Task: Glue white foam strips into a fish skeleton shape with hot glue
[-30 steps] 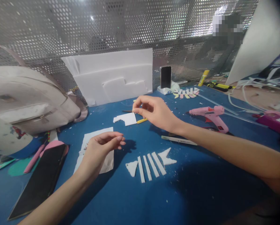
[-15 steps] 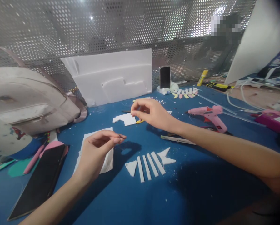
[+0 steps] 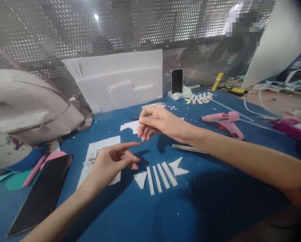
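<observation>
Four white strips (image 3: 163, 176) lie below and right of the left fingers (image 3: 129, 146).

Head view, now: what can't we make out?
Head view:
Right hand: whether it pinches anything, too small to tell.
Card: right end hidden behind that hand.
Paper: partly behind left hand.
Bits on it: too small to identify.
Stick: right end behind right forearm.
Backpack: cut off by left edge.

4 white strips (image 3: 163, 175) lying side by side, triangular piece (image 3: 140, 179) left, forked piece (image 3: 175, 168) right
</observation>
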The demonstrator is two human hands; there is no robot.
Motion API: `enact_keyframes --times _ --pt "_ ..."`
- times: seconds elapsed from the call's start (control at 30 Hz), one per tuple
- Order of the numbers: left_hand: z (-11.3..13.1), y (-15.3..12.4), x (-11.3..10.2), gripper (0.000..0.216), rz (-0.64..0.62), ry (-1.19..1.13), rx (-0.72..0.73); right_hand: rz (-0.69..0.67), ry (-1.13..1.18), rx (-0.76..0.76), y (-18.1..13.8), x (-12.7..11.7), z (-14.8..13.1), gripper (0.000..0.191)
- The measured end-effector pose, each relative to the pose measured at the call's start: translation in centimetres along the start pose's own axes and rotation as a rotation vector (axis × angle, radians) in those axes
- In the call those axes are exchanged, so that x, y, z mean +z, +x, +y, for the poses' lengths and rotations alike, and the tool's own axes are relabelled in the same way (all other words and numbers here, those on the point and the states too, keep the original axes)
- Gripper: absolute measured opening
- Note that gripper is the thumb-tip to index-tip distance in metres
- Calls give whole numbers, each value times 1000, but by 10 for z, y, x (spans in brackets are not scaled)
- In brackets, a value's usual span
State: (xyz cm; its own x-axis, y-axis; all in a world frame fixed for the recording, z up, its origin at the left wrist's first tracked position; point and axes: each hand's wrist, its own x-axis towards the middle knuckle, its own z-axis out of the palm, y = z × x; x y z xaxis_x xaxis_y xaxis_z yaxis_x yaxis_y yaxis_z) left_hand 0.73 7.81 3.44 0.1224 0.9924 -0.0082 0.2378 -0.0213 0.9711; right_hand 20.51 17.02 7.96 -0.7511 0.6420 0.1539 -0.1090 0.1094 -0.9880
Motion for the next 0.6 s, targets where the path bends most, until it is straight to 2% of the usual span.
enact_keyframes --times 0.1,0.2,0.27,0.33,0.4,0.43,0.47,0.5,0.53,0.6 --pt "1 -2 -1 13 -10 76 16 15 -65 -36 0 4 2 12" --pt "7 -5 0 10 5 131 85 8 -163 -109 0 4 1 11" --pt "11 -9 1 10 26 161 154 -20 -261 -170 -5 2 -13 12" --pt "17 -15 3 10 39 195 227 -52 -458 -249 -16 -2 -37 14" --pt "23 -24 7 10 6 256 316 -20 -819 -290 -34 -7 -64 15" --pt "25 -29 10 10 -27 292 366 24 -950 -275 -45 -11 -74 17" --pt "27 -34 14 12 -111 385 465 71 -1040 -237 -56 -16 -80 20" --pt "28 -39 19 17 -209 472 534 57 -1123 -161 -66 -21 -80 22" --pt "28 -45 25 18 -295 532 630 -8 -1200 -80 -76 -27 -76 21" --pt "24 -53 38 18 -315 568 840 -124 -1338 145 -94 -39 -54 18"
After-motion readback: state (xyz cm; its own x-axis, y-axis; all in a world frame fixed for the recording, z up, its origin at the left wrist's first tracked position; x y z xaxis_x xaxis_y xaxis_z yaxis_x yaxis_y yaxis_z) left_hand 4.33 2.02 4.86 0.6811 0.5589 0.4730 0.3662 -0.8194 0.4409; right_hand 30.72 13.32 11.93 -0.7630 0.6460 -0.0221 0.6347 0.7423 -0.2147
